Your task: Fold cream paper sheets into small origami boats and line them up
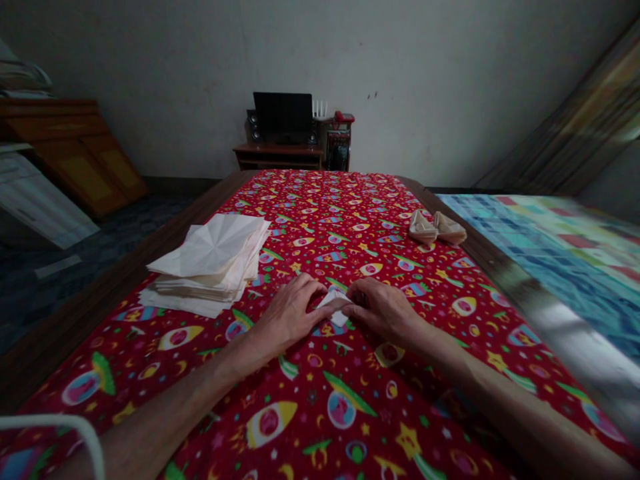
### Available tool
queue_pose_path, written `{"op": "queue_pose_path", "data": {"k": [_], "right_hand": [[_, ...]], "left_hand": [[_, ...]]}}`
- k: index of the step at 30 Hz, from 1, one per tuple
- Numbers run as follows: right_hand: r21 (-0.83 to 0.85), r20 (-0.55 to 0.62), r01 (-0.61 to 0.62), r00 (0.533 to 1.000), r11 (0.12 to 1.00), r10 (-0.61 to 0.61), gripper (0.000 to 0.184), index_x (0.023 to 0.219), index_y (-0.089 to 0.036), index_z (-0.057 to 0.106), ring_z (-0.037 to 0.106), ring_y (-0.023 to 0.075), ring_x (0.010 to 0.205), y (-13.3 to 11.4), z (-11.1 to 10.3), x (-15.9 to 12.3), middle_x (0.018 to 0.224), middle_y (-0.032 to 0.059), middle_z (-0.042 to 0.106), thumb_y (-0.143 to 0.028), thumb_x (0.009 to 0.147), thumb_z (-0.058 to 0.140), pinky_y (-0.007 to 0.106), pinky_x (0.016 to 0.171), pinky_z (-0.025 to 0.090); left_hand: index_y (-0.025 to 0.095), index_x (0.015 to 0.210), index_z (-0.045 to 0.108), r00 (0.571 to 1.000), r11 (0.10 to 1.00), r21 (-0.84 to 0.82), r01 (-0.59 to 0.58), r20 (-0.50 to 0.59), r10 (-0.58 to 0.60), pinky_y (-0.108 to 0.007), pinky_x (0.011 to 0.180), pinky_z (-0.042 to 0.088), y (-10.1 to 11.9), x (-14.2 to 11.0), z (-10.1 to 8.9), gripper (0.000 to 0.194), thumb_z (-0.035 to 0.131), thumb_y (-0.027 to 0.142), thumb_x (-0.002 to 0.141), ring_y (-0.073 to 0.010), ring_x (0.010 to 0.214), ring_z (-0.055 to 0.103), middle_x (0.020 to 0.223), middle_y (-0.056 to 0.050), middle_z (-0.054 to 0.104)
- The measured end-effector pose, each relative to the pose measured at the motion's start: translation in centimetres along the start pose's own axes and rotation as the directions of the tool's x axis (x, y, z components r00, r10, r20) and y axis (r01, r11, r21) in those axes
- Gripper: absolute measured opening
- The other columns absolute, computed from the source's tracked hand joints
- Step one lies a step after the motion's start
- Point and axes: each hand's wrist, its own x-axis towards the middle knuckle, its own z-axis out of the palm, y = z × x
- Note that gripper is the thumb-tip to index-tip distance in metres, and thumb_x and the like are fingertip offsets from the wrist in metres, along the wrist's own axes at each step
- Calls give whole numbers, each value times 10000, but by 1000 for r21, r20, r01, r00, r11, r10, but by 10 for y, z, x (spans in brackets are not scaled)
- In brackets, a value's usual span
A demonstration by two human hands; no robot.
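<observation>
Both my hands rest on a red patterned tablecloth (pixel 320 220) and pinch one small folded white paper (pixel 336 307) between them. My left hand (pixel 293 313) has its fingers curled onto the paper's left side. My right hand (pixel 383 310) presses its fingertips onto the paper's right side. Most of the paper is hidden under my fingers. A stack of creased white paper sheets (pixel 213 263) lies to the left of my left hand. Two folded beige paper pieces (pixel 437 229) sit side by side farther back on the right.
The wooden table edge (pixel 150 253) shows along both sides of the cloth. A bed with a blue patchwork cover (pixel 550 260) stands at the right. A wooden cabinet (pixel 75 153) leans at the left, and a low shelf with a monitor (pixel 283 120) stands against the far wall.
</observation>
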Motion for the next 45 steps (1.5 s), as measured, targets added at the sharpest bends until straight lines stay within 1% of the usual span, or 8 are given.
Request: {"op": "queue_pose_path", "data": {"k": [9,14,18,24,29,34,41,45], "right_hand": [[276,-72,-81,992,958,105,110,768,-180,571,514,110,589,-1,8,-2,667,-17,595,-278,800,609,209,533,337],[407,-76,-4,996,913,38,142,793,-186,541,493,111,582,1,10,-3,662,-23,560,-312,806,605,212,515,356],[516,-144,140,987,845,-75,214,954,-195,540,574,135,729,-2,3,-5,837,14,620,-372,840,582,226,617,431],[396,-212,212,968,893,-136,166,811,-187,643,584,134,695,-8,-1,-5,769,21,646,-297,882,541,246,647,435],[413,-269,256,951,874,-152,176,802,-195,692,591,145,737,-10,2,-4,793,33,653,-303,867,570,260,676,450],[543,-330,186,944,819,4,172,720,-197,707,579,152,727,-8,2,-3,769,32,621,-321,812,630,261,634,449],[717,-313,70,922,694,230,258,741,-165,650,579,152,656,11,-1,5,716,33,645,-417,783,609,258,602,442],[656,-293,-28,911,754,289,235,763,-165,586,473,104,500,20,1,9,598,-12,571,-400,761,599,215,461,346]], "left_hand": [[176,938,610,998,987,-156,37,-43,-44,-266,756,444,-1,4,-3,219,430,299,924,-162,847,601,909,-36,644],[175,785,636,995,976,-216,30,-86,-49,-218,643,426,2,5,-3,85,581,217,834,-126,689,594,755,15,654],[166,715,630,984,980,-200,-13,-177,-23,-199,593,401,11,3,-6,90,622,181,803,-104,624,555,692,24,622],[159,723,640,974,975,-202,-88,-222,42,-186,552,391,26,1,-9,104,623,200,818,-90,591,536,681,15,607],[156,725,658,961,957,-258,-130,-269,58,-184,565,414,28,1,-10,88,637,190,803,-94,605,553,679,8,612],[165,699,674,962,937,-346,-56,-269,-42,-212,656,452,21,1,-18,127,624,216,804,-127,692,605,716,-10,654],[167,733,634,937,963,-266,50,-322,-138,-233,627,458,-1,5,-17,165,561,292,811,-143,661,604,719,-11,658],[170,737,592,937,972,-219,85,-313,-153,-240,603,450,-14,8,-16,167,517,300,810,-147,645,588,690,-8,628]]}}
